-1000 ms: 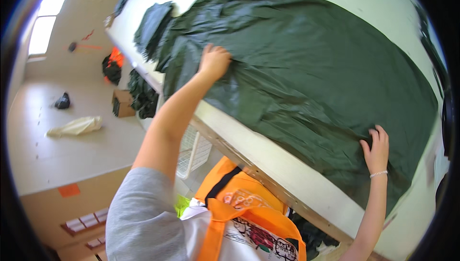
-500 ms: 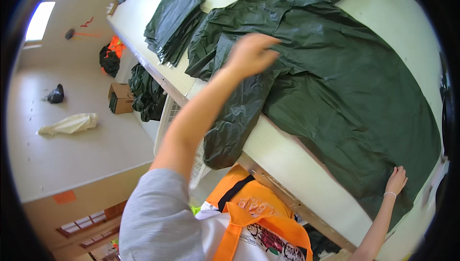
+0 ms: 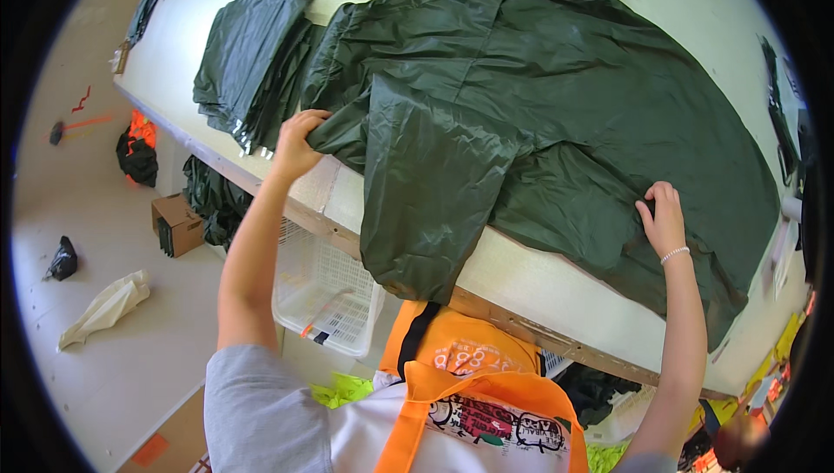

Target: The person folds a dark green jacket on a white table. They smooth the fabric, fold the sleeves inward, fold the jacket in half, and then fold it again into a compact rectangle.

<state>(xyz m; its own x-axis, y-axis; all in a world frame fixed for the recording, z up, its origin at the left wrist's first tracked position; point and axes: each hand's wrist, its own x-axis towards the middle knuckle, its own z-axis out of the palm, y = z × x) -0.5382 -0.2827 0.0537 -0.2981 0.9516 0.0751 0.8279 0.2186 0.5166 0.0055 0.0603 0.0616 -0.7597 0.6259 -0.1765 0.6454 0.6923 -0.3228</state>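
Observation:
A large dark green raincoat of thin, shiny fabric lies spread and wrinkled across the white table. One of its sleeves drapes over the near table edge toward my body. At the coat's left side, my left hand has its fingers closed on the fabric edge, close to a stack of folded dark green garments. My right hand, with a beaded bracelet at the wrist, pinches the coat's cloth between thumb and fingers at the lower right part. Fabric hides part of the fingertips.
Below the table stands a white plastic basket. A cardboard box, a dark green cloth pile, a black bag and a cream cloth are on the floor at left. My orange apron is against the table edge.
My left hand has come down and left from above the coat to its left edge and gripped it. My right hand has moved up and left along the cloth. The view has shifted.

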